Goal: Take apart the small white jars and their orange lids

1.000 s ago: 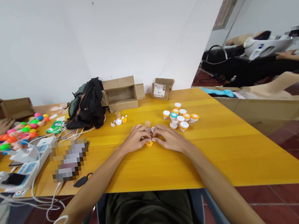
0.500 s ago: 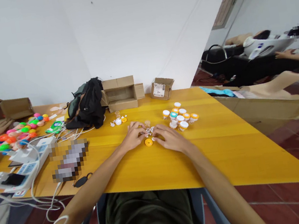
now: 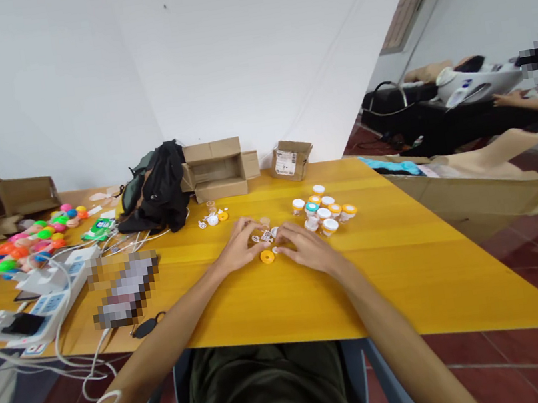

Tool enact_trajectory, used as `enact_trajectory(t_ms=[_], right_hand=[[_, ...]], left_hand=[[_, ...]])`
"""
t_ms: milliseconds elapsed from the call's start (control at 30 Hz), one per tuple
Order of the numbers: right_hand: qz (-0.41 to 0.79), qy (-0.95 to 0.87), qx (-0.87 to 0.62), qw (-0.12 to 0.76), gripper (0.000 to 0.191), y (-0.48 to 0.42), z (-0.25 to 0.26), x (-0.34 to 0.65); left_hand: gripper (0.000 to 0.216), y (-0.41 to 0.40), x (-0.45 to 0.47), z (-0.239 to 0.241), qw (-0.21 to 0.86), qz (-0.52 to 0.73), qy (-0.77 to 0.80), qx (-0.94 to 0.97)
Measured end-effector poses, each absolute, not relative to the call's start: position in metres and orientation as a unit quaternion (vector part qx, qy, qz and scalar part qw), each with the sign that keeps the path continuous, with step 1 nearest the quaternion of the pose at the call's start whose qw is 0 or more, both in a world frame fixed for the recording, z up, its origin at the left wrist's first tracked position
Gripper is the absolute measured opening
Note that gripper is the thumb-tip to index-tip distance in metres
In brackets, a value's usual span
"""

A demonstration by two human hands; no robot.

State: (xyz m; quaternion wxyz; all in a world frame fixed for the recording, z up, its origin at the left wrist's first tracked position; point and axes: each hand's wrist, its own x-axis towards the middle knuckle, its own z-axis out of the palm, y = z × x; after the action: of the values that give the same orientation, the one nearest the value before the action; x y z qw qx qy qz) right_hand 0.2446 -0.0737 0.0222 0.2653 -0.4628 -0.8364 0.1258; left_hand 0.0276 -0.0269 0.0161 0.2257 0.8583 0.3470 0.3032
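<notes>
My left hand rests on the table with thumb and fingers apart, curved round small white wheel-like plastic parts. Opposite it, my right hand is curled, a gap showing between thumb and index finger. Its fingertips are close to a white ring and a small white disc; whether they touch these is unclear. Between the hands, nearer me, lies an orange round lid. A small clear cup stands just behind the white parts, partly hidden by my left fingers.
Several lidded jars cluster to the right. Another cup with white parts and an orange lid is farther back. Left are a phone, power strip, backpack and coloured balls. Cardboard boxes line the wall.
My left fingers have spread away from the white parts, which now show more and lie farther left. My right hand is almost unmoved. At far left, another person's hand has moved off the balls.
</notes>
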Motion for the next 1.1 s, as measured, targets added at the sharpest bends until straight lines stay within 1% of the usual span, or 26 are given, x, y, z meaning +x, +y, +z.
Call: enact_trajectory(t_ms=[100, 133, 200, 300, 367, 467, 567, 767, 967, 1100], right_hand=[[0.13, -0.812, -0.482, 0.302, 0.004, -0.071, 0.02, 0.247], [0.13, -0.799, -0.49, 0.323, 0.006, -0.069, 0.018, 0.247], [0.141, -0.767, -0.504, 0.372, 0.011, -0.064, 0.011, 0.248], [0.199, -0.7, -0.523, 0.443, 0.023, -0.054, -0.003, 0.241], [0.246, -0.654, -0.535, 0.474, 0.032, -0.049, -0.012, 0.232], [0.291, -0.614, -0.533, 0.505, 0.042, -0.045, -0.019, 0.217], [0.302, -0.597, -0.536, 0.515, 0.048, -0.046, -0.02, 0.208], [0.311, -0.601, -0.532, 0.509, 0.051, -0.048, -0.017, 0.205], [0.308, -0.581, -0.525, 0.54, 0.05, -0.038, -0.017, 0.199], [0.305, -0.577, -0.533, 0.538, 0.047, -0.029, -0.011, 0.197]], left_hand=[[0.08, -0.031, 0.028, 0.013, 0.255, 0.287, 0.346, 0.856], [0.092, -0.032, 0.029, 0.012, 0.259, 0.278, 0.345, 0.858], [0.102, -0.034, 0.031, 0.01, 0.262, 0.261, 0.346, 0.862], [0.098, -0.036, 0.035, 0.008, 0.257, 0.25, 0.357, 0.863], [0.093, -0.036, 0.039, 0.007, 0.251, 0.25, 0.366, 0.86], [0.081, -0.036, 0.046, 0.005, 0.244, 0.248, 0.369, 0.862], [0.071, -0.034, 0.049, 0.004, 0.234, 0.254, 0.358, 0.867], [0.075, -0.031, 0.049, 0.0, 0.21, 0.245, 0.355, 0.877], [0.065, -0.021, 0.059, 0.0, 0.188, 0.251, 0.348, 0.883], [0.055, -0.011, 0.066, 0.004, 0.191, 0.248, 0.335, 0.889]])
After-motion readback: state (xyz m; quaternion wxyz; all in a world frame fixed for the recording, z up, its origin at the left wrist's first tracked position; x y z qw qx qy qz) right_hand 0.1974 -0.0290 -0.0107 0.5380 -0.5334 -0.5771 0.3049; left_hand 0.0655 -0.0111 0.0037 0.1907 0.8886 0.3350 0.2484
